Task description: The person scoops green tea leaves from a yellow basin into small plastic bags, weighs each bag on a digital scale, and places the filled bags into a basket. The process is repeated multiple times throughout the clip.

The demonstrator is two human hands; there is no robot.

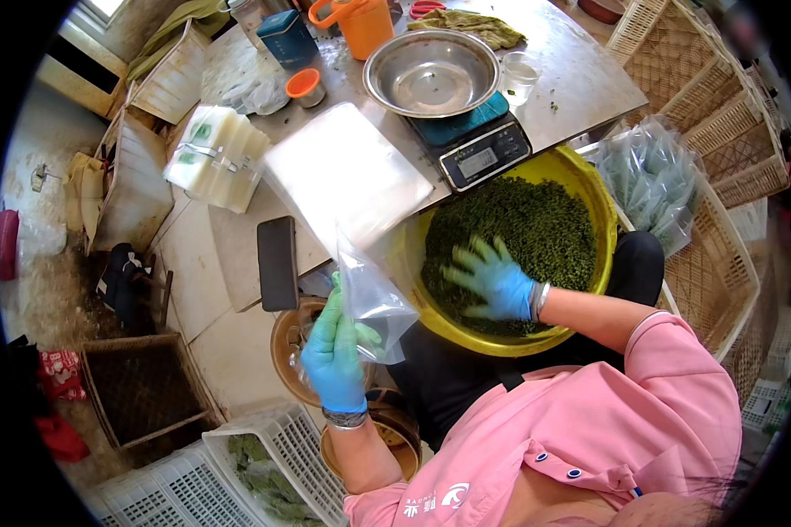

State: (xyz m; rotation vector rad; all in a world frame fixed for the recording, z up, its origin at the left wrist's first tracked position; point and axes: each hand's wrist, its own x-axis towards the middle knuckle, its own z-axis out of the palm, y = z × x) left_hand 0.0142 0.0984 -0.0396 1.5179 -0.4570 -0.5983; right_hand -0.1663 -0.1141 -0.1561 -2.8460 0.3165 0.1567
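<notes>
In a blue glove with green-stained fingers, my left hand [335,352] grips a clear plastic bag [376,296] by its edge, in front of the table. My right hand [498,283], gloved the same way and blurred, lies with spread fingers on dark green sea grapes or similar small green pieces [540,217]. These fill much of a yellow tub [596,191] at my lap. A stack of clear plastic bags [349,165] lies at the table edge. Beside it, a steel bowl [432,79] rests on a digital scale [478,155].
A black phone [277,263] lies on the table's corner. Bundled printed bags [217,155], an orange pitcher [362,26] and a plastic cup [521,79] stand on the table [580,79]. Filled clear bags [652,171] sit in a crate at right. White crates [191,487] stand at lower left.
</notes>
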